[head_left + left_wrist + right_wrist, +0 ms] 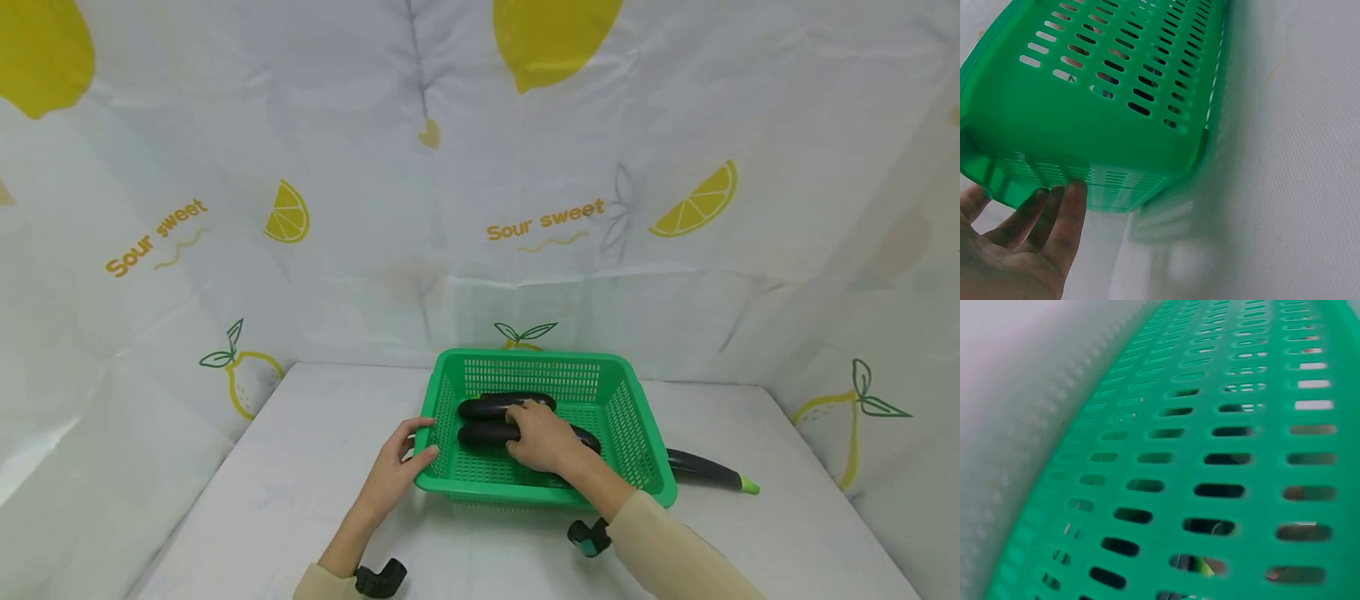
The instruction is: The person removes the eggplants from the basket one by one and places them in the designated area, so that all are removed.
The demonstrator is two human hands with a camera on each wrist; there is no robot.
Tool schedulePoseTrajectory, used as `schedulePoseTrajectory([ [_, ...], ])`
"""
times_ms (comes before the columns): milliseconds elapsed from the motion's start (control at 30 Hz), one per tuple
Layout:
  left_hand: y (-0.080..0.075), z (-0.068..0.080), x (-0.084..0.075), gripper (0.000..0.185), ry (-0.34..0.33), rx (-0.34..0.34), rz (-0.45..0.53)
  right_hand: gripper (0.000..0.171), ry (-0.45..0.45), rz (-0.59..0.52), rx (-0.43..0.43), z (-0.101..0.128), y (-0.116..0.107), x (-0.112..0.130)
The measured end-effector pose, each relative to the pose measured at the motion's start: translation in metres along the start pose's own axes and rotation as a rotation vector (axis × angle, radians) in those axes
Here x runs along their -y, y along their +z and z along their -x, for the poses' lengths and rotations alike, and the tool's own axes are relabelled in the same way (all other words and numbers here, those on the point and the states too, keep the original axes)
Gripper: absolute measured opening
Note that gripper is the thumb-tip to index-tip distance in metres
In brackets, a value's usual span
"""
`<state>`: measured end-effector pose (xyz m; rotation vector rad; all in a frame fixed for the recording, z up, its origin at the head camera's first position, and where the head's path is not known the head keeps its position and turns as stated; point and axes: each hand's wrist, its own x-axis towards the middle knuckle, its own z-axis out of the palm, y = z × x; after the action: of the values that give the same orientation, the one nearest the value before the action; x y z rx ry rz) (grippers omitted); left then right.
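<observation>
A green slotted plastic basket (517, 493) stands on the table with dark eggplants in it. My left hand (396, 462) grips its left rim; in the left wrist view the fingers (1066, 219) lie against the outer wall of the basket (1085, 112). Inside the basket, my right hand (543, 437) holds the front eggplant (483, 435) from above, fingers curled over its middle. Just behind lie another eggplant (480, 410) and a partly covered one (528, 397). In the right wrist view the basket wall (1260, 475) fills most of the picture and hides the hand.
One more eggplant (705, 469) lies on the white table (262, 500) to the right of the basket, its green stem pointing right and its other end hidden by the basket. A white lemon-print sheet (360, 275) hangs behind the table.
</observation>
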<state>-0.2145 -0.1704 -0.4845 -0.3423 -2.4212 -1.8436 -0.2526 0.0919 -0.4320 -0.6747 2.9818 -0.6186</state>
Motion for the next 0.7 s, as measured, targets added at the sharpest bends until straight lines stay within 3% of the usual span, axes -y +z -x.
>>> schedulePoseTrajectory([
  [700,0.0,0.001,0.0,0.044,-0.001,-0.002,-0.004,0.023,-0.051,-0.275,-0.059,0.028,-0.037,-0.018],
])
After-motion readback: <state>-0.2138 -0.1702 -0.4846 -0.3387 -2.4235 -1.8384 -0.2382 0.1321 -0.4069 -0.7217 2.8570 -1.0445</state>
